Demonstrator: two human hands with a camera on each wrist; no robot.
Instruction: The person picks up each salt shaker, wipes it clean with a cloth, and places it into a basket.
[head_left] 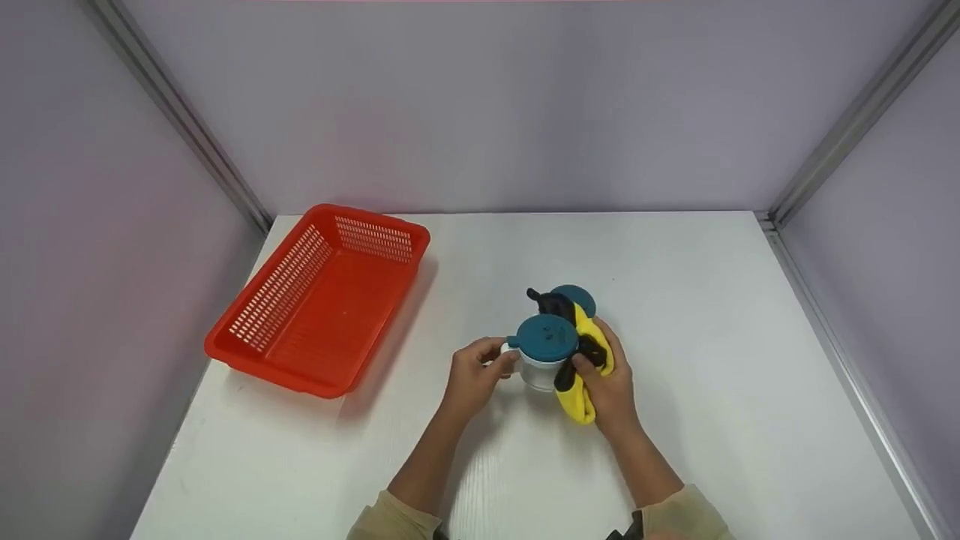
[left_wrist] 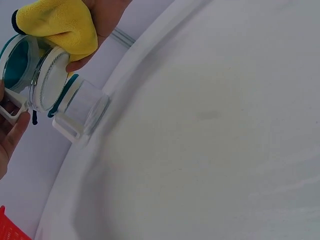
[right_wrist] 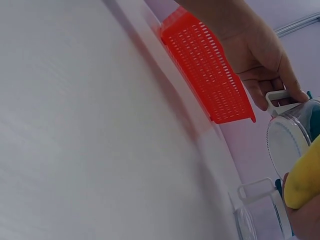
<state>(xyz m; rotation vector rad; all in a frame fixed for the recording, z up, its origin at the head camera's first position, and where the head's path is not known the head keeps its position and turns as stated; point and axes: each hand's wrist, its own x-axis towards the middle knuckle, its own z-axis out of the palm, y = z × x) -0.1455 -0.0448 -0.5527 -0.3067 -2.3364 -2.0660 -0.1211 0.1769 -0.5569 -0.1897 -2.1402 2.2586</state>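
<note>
My left hand pinches the white handle of a clear lidded jar with a teal lid. The jar is tilted above the table, its round base showing in the left wrist view. My right hand grips a yellow and black cloth, bunched against the right side of that jar. In the left wrist view, the cloth's yellow side overlaps the jar. Behind them stands a second lidded jar, also teal-topped, partly hidden by the cloth; its clear body and white handle show in the left wrist view.
A red plastic basket with slotted sides stands at the left of the white table; nothing shows inside it. Pale panels rise behind the table and along both sides, with metal rails at the corners.
</note>
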